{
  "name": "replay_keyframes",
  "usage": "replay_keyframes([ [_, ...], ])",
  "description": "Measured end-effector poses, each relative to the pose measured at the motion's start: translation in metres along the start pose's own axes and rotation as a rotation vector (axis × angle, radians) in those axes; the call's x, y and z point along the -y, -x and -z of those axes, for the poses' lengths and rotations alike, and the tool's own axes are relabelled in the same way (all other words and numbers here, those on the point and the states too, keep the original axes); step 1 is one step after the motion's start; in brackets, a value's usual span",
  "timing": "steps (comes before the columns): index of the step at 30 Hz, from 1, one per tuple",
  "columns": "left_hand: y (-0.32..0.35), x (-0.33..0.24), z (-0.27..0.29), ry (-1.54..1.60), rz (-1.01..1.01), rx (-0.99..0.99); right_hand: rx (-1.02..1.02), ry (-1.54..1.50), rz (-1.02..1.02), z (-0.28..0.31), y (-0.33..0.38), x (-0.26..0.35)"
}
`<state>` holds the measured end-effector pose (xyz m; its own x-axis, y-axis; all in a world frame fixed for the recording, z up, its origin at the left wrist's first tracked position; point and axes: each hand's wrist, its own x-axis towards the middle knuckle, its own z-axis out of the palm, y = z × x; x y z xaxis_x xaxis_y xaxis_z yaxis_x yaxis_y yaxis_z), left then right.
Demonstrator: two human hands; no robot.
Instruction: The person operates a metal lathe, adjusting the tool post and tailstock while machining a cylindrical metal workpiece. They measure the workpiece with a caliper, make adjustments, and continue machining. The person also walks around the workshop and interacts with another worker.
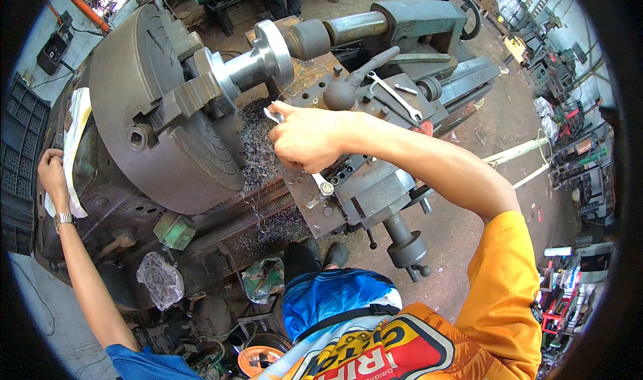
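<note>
Sitting with its ring end over a bolt on the lathe carriage, a wrench is gripped by the right hand, fingers curled tight; a second wrench lies beyond. Left of the large chuck, the left hand touches a white sheet, its grip unclear.

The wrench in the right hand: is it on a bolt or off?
The wrench is apparently on: its ring end surrounds a bolt head on the metal plate; the right hand grips its shank.
</note>
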<state>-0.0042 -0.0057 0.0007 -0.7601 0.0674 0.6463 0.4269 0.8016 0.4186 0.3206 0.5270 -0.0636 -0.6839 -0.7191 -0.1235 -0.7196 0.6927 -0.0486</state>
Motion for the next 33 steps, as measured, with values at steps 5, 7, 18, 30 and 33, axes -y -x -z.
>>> replay_keyframes([
  [5,0.002,-0.005,0.002,-0.031,-0.037,-0.003,-0.024,0.074,-0.003,0.001,-0.004,0.002],
  [7,0.004,-0.008,0.002,-0.021,-0.011,0.003,-0.082,0.091,0.058,0.005,0.0,0.003],
  [18,-0.002,0.001,0.002,-0.041,-0.005,0.02,0.11,0.156,0.038,0.023,-0.019,0.015],
  [30,0.002,-0.008,0.003,-0.071,0.001,-0.011,-0.012,0.012,-0.208,0.06,-0.006,-0.008],
  [33,0.002,-0.006,0.001,-0.077,0.039,-0.023,-0.225,-0.311,-0.181,0.057,0.024,0.013],
])
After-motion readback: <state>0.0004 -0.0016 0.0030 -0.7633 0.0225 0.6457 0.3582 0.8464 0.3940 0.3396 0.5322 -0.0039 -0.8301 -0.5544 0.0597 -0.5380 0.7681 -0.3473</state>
